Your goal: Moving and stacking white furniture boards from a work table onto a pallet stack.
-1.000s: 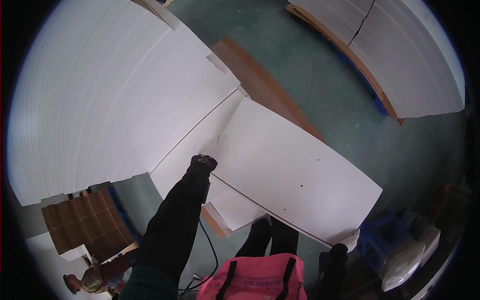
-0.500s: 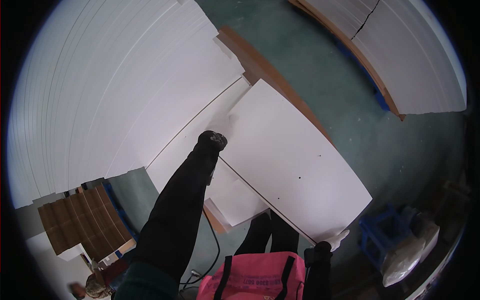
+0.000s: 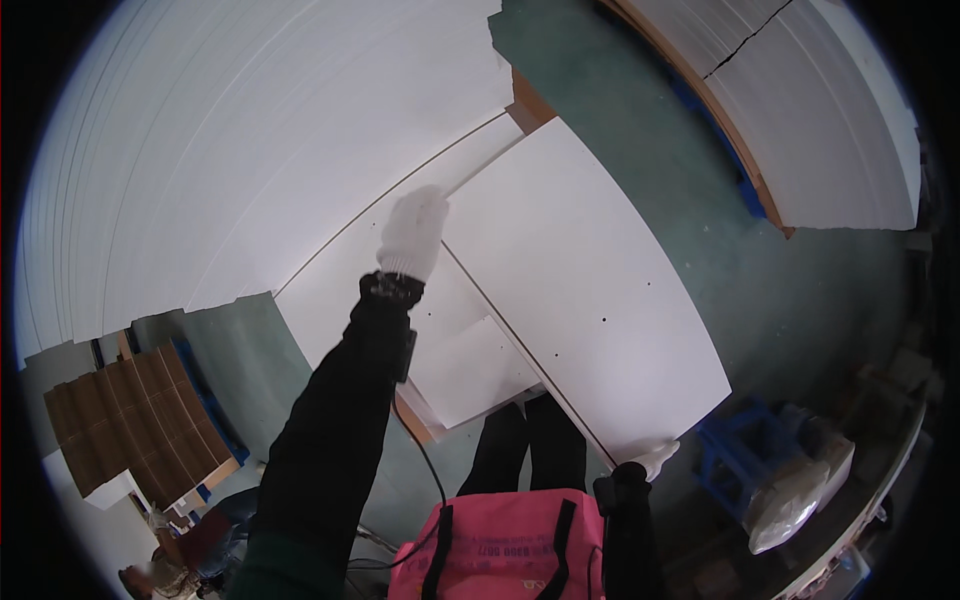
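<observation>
A large white panel with a few small dark holes lies slantwise before me, overlapping other white boards on its left. At its upper left corner is my left hand in a white knitted glove, fingers together and closed on the edge; the fingertips are partly hidden. My right hand, also gloved in white, grips the panel's near right end, with part of the hand out of sight behind the sleeve and the edge. Beneath the panel's left side rests a white board with small holes, and a smaller white piece lies nearer me.
A tall stack of white boards fills the upper left. Another white stack stands at the upper right. Brown cardboard lies at the left, near another person. A blue stool with a plastic-wrapped bundle is at the right.
My left hand has moved left from the panel's surface to its upper left corner. My right hand stays at the near right end. The whole view has shifted slightly.
</observation>
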Demonstrator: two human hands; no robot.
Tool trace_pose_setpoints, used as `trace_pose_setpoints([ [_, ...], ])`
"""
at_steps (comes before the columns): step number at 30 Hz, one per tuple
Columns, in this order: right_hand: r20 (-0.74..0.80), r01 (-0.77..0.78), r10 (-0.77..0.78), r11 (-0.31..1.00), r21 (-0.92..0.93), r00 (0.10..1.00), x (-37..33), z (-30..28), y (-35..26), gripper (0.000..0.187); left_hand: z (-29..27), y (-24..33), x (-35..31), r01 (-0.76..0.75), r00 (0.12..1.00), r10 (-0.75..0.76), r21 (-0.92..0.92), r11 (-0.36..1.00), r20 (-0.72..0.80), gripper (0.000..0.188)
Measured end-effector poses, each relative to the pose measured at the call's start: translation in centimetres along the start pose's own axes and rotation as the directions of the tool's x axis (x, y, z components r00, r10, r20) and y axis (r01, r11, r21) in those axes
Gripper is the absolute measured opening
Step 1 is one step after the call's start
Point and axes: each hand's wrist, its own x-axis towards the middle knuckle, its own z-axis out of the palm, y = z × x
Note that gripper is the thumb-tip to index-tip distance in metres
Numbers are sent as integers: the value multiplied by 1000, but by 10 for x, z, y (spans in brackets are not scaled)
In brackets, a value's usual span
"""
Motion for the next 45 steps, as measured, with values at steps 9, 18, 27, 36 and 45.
trace_pose_setpoints([
  [9,103,-63,87,974,-216,991,-91,-14,77,98,14,-52,-319,916,362,-601,-154,369,713,75],
  [18,505,-411,366,911,-25,782,-148,-42,187,85,23,-84,-365,885,445,-598,-223,409,667,51],
  [27,747,831,-525,552,-65,407,-178,38,29,24,-26,-133,-357,762,498,-543,-43,646,676,52],
  [36,687,743,-288,333,-581,667,-129,132,11,93,-58,-134,-323,739,412,-588,122,663,696,52],
  [45,597,531,-188,702,-474,780,-122,114,88,73,-104,-187,-263,605,753,-611,108,789,245,51],
])
